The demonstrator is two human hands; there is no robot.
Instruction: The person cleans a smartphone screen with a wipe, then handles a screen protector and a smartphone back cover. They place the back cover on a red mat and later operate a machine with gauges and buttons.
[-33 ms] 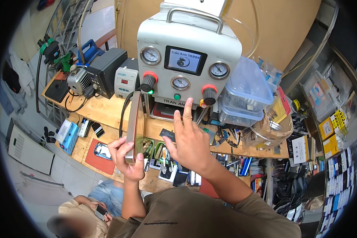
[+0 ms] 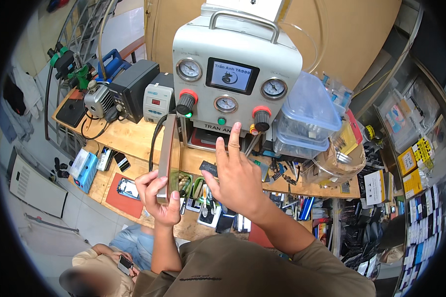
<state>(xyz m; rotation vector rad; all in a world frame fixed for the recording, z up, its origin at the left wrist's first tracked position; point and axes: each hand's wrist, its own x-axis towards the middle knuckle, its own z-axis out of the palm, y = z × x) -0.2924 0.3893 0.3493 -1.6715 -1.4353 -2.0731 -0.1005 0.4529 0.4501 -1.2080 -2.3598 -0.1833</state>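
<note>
Head cam, what's around?
– Light-grey metal gauge machine (image 2: 233, 76) behind; L hand (image 2: 163, 210) grips long flat brown-silver slab (image 2: 167, 153) on edge; R hand (image 2: 240, 183) spread wide.
Hidden?
– Red flat panel (image 2: 205, 137), part-covered by R hand.

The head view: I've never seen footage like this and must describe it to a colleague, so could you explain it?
There is no robot: a fisheye camera on the person's head looks down, so straight edges bend. The left hand grips a long, thin piece between fingers and thumb; what it is, I can't tell. The right hand holds nothing, two fingers extended before a grey machine with round gauges, a screen and knobs; whether they touch it is unclear. On the wooden bench, a phone-like device lies on a reddish mat.
</note>
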